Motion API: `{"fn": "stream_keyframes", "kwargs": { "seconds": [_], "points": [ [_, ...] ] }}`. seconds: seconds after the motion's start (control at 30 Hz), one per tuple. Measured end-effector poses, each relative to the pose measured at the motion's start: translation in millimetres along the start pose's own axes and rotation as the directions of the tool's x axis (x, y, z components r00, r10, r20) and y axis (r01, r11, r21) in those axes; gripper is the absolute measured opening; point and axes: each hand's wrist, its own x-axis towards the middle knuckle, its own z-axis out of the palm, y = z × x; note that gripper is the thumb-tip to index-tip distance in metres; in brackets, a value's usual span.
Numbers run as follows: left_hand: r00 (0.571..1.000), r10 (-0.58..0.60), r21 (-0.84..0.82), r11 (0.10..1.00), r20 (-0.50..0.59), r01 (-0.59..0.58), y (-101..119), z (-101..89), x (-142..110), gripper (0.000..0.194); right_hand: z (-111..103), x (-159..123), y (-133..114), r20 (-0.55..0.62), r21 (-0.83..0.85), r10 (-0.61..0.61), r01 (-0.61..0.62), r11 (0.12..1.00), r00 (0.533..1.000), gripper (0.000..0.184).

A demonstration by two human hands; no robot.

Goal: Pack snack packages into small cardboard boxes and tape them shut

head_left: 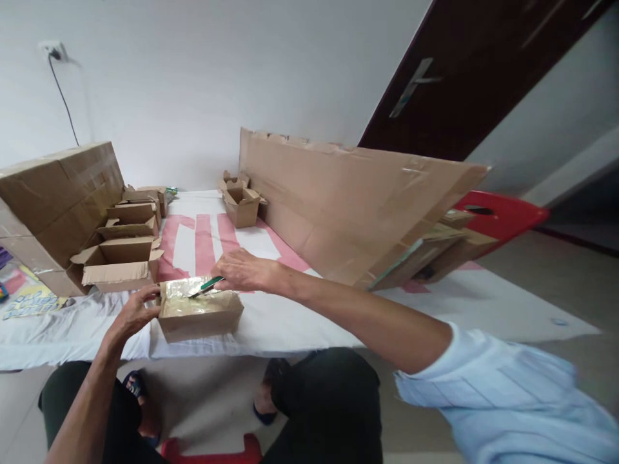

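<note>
A small cardboard box (200, 317) with shiny tape over its top sits on the white and pink sheet (290, 316) in front of me. My left hand (133, 310) grips the box's left end, fingers curled over its top edge. My right hand (244, 270) is closed on a green-handled knife (207, 285). The blade rests on the taped top of the box.
Several open small cardboard boxes (120, 261) stand to the left, beside a large carton (53, 206). Another open box (242, 203) sits farther back. A long cardboard sheet (348, 206) leans at the right, with a red stool (498, 216) behind it.
</note>
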Motion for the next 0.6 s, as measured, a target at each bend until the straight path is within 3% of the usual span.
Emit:
{"fn": "stream_keyframes", "kwargs": {
  "seconds": [0.17,0.37,0.6],
  "points": [
    [1.0,0.019,0.058,0.998,-0.005,-0.019,3,-3.9,-5,0.044,-1,-1,-4,-0.019,-0.004,-0.014,0.014,1.0,1.0,0.021],
    [1.0,0.028,-0.01,1.0,0.005,-0.028,3,2.2,1,0.048,8,-32,24,0.021,0.015,0.108,-0.108,0.994,0.994,0.022],
    [0.998,0.064,-0.045,0.997,0.013,-0.063,-4,2.9,3,0.048,16,-45,47,-0.076,0.058,0.129,-0.125,0.99,0.989,0.018]
  ]
}}
